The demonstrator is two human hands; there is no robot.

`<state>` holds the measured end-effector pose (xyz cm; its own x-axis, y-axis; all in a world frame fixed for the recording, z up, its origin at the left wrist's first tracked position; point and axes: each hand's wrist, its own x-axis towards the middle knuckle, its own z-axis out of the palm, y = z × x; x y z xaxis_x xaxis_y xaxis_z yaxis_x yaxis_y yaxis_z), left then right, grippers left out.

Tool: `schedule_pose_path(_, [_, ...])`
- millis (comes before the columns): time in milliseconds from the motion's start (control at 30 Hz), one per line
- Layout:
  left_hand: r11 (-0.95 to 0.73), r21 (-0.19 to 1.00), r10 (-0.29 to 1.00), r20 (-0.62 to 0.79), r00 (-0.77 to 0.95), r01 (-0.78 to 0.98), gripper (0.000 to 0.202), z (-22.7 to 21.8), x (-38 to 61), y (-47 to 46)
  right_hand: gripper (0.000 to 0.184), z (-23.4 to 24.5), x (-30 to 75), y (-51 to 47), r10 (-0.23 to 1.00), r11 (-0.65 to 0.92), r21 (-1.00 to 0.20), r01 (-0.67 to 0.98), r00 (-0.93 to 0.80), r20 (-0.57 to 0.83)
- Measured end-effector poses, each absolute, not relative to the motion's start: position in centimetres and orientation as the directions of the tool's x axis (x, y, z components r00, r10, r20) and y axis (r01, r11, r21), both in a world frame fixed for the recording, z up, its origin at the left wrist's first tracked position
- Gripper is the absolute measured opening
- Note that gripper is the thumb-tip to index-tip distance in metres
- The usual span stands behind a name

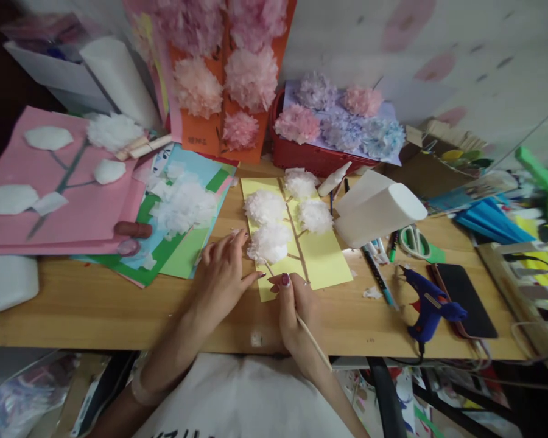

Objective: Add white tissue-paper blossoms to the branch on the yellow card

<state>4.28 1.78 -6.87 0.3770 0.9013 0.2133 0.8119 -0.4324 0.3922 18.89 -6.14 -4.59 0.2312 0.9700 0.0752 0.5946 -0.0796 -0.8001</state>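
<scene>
A yellow sheet of paper [329, 261] lies on the desk in front of me, with a brown branch [296, 237] on it and several white tissue-paper puffs [265, 208]. My right hand [295, 310] is closed around a thin wooden stick [314, 342] at the sheet's near edge. The stick's front end points toward the lowest white puff [270, 242]; whether it touches the puff I cannot tell. My left hand [226, 264] is open, its fingers apart, just left of that puff and beside the sheet.
Tissue squares [185, 204] lie on coloured papers at left, near a pink sheet [91, 201]. At right are a paper roll [383, 213], markers [377, 274], scissors [414, 242], a blue glue gun [432, 304] and a phone [466, 298]. A red box [301, 155] stands behind.
</scene>
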Motion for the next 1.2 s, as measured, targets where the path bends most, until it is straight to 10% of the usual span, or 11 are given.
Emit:
schedule_pose_path(1033, [-0.459,0.383,0.884,0.285,0.370,0.802,0.077,-7.4,4.3,1.6,0.039,-5.0,19.7,-7.3,0.972,0.047,-0.779,0.626,0.151,0.180])
schedule_pose_path(1200, [-0.539,0.416,0.831,0.408,0.379,0.733,0.030,-7.0,4.0,0.5,0.040,-5.9,21.3,-9.5,0.911,0.035,-0.818,0.574,0.318,0.262])
